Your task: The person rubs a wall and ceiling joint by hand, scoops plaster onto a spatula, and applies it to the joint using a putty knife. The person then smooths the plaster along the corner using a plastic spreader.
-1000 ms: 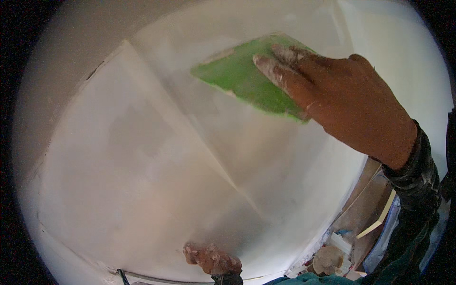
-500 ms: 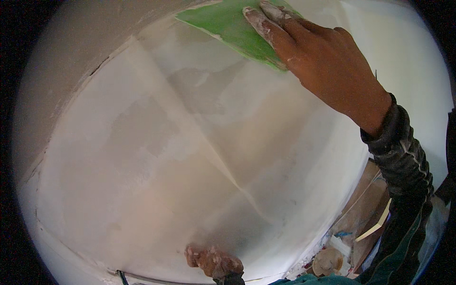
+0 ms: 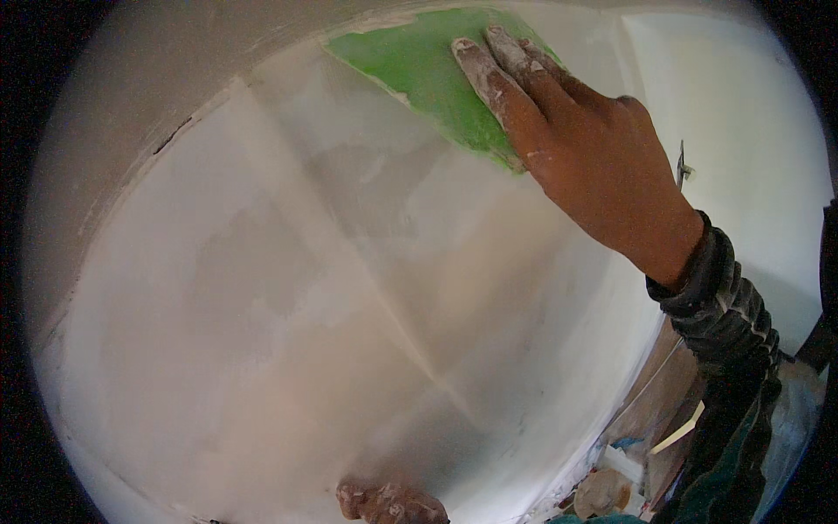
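Observation:
My right hand, its fingers dusted white, lies stretched over a green sandpaper sheet and presses it against the pale wall surface. The thumb is hidden. One pointed end of the sheet reaches left, close to the border with the darker beige surface. At the lower edge, my left hand is closed in a dusty fist against or close to the same wall. Whatever it may hold is hidden, and the picture cuts the hand off.
A faint ridge runs diagonally across the wall between patchy grey and beige areas. A small metal fitting sticks out near my right wrist. Low on the right lie a round tan object, a pale yellow strip and clutter.
My right hand and the sandpaper sheet have moved down a little along the wall. The whole view has shifted slightly, so my left fist sits lower in it and shows less.

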### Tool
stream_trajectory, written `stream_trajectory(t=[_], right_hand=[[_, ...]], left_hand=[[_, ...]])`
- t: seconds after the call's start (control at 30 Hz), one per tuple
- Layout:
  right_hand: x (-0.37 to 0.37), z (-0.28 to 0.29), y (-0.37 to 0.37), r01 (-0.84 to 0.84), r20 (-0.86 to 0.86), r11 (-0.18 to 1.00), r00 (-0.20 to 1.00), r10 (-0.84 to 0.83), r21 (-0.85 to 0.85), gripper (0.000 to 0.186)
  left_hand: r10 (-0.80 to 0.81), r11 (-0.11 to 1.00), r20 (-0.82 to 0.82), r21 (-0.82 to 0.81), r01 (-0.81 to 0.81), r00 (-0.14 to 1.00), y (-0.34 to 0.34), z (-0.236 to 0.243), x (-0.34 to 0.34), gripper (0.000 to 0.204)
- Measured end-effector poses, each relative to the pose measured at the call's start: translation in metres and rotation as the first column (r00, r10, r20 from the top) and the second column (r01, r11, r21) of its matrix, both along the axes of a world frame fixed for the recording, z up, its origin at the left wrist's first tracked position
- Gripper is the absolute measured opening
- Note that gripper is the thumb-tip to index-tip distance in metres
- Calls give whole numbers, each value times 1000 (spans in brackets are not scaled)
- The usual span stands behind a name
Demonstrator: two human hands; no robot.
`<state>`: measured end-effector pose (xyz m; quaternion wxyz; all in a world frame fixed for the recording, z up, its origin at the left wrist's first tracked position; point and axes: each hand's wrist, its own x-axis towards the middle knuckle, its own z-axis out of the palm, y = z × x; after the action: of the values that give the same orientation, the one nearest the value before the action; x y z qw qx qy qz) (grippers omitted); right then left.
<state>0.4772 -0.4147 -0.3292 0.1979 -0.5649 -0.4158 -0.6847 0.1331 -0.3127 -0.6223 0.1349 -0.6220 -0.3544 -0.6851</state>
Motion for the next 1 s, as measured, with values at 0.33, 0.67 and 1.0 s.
stream_trajectory(t=[0.33,0.67,1.0], right_hand=[[35,14,-16,-54,5,999,999,54,3,70],[-37,6,-1,54,61,980,997,-43,-192,64],[-5,16,50,-64,74,993,995,71,-99,49]], left_hand=[[-15,794,-262,583,170,965,-13,59,26,27],[10,808,-428,536,245,904,15,73,-25,33],[-170,980,-291,50,193,941,47,67,44,52]])
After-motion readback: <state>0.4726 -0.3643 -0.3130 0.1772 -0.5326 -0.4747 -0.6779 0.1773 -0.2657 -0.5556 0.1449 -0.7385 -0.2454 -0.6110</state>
